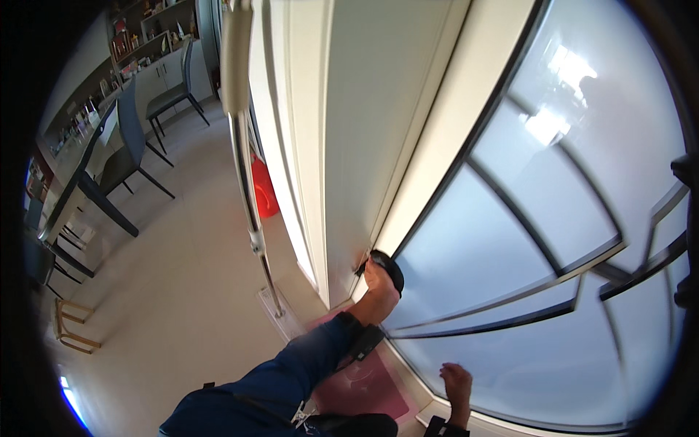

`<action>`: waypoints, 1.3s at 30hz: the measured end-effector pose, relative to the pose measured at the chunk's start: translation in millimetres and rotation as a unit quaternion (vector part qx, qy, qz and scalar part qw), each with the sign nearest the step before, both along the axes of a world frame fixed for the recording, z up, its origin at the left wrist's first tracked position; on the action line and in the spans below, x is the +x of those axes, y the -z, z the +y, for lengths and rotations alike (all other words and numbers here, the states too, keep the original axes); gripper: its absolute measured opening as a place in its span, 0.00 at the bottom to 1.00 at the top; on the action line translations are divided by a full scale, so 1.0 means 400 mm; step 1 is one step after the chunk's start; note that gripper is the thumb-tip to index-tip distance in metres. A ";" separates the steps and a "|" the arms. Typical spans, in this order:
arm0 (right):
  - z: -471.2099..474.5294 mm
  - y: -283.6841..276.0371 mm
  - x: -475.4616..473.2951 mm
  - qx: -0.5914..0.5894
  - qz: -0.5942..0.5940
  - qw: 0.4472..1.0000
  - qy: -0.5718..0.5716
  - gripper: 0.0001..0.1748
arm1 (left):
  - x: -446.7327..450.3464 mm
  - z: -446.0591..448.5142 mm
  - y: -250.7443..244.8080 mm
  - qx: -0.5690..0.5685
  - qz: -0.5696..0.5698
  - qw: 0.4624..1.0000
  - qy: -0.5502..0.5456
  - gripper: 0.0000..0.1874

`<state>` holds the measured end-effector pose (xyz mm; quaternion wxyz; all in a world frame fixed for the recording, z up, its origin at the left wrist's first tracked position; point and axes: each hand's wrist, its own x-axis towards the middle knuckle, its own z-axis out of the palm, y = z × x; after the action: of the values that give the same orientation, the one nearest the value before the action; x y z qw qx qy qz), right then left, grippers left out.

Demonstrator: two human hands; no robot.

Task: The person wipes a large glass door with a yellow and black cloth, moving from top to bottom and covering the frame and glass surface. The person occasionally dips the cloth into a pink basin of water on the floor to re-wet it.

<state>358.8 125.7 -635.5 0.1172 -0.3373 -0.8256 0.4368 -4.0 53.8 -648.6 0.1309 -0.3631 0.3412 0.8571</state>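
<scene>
My left hand [380, 284] is shut on a black rounded object [394, 271], whose exact kind I cannot make out. It is low down, at the narrow gap between the white door frame [360, 164] and the black-edged frosted glass door panel [464, 246]. My right hand [457, 381] hangs lower in front of the glass with its fingers bent. Nothing shows in it, and its palm side is hidden. A flat mop with a telescopic metal pole [243, 175] stands left of the frame, its flat head [273, 308] on the floor.
A pink mat [360, 390] lies below my left arm. Behind the mop is a red plastic item [264, 185]. Across the tiled floor [191, 262] are dark chairs [128, 147], a table [76, 180], a small wooden stool [73, 328] and a filled shelf cabinet [158, 76].
</scene>
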 end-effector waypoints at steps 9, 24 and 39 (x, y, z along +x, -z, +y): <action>-0.071 -0.155 -0.018 -0.017 -0.046 0.999 0.021 0.15 | -0.016 0.030 -0.336 0.012 0.039 0.999 -0.002 0.24; -0.398 -0.489 0.364 -0.084 -0.195 0.977 0.026 0.18 | -0.024 0.020 -1.251 0.118 0.164 0.976 0.081 0.20; -0.487 -0.796 0.227 -0.305 0.086 0.945 0.078 0.25 | 0.280 -0.368 -1.586 0.135 0.423 0.809 0.384 0.32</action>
<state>449.6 -68.9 -317.1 0.1130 -0.3816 -0.6108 0.6844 108.0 -93.3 -14.0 0.3400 0.2178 0.3556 0.8429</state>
